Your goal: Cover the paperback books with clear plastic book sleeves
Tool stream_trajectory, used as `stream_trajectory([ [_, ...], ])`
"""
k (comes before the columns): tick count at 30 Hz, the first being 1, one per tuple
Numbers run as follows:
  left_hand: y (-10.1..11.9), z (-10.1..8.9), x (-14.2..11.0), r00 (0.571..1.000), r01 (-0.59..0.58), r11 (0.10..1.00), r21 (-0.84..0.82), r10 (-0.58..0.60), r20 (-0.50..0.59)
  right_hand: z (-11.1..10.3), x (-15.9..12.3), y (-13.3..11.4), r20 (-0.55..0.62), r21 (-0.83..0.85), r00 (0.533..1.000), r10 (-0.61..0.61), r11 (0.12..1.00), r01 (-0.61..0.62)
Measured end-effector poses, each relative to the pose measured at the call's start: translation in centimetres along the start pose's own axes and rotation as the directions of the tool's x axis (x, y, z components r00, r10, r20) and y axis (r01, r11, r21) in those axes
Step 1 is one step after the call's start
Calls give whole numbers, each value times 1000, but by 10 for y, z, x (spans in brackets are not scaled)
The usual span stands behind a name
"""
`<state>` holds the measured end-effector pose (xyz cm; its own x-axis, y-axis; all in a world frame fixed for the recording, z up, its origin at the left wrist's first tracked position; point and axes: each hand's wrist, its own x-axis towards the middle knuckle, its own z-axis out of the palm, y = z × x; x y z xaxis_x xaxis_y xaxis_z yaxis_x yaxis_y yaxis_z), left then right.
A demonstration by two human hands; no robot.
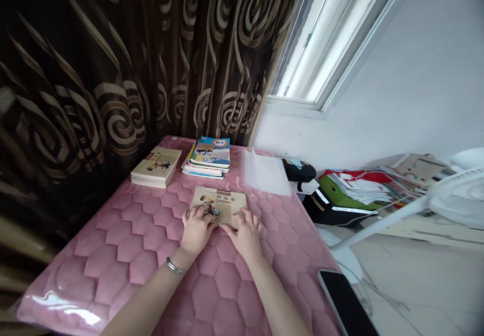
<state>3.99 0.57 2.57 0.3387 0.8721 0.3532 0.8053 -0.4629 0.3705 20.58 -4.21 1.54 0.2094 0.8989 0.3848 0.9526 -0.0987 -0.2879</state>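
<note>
A tan notebook (227, 201) with a small cartoon drawing and dark printed characters lies in front of me on the pink padded table cover. My left hand (198, 229) grips its near left corner, fingers bent over the cover and thumb at the near edge. At the near right corner, my right hand (245, 232) holds it the same way, its thumb close to the left one. Farther left sits a stack of similar tan notebooks (157, 164). Beside that, a pile of textbooks (210, 154) has a blue illustrated one on top.
Clear plastic sheets (266, 173) lie at the table's far right. A phone (346, 300) rests by the right edge. Past that edge are a white fan (401, 210), a green and black bag (346, 192) and piled papers. A dark patterned curtain (196, 48) hangs behind.
</note>
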Motion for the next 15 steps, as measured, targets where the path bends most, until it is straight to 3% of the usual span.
stream_trajectory([
  [9,-55,-25,-4,979,201,979,-33,-199,47,-9,-3,54,75,183,997,32,982,-45],
  [15,-71,-31,-6,982,175,973,-153,-162,93,-7,-2,72,135,300,988,-78,953,34],
])
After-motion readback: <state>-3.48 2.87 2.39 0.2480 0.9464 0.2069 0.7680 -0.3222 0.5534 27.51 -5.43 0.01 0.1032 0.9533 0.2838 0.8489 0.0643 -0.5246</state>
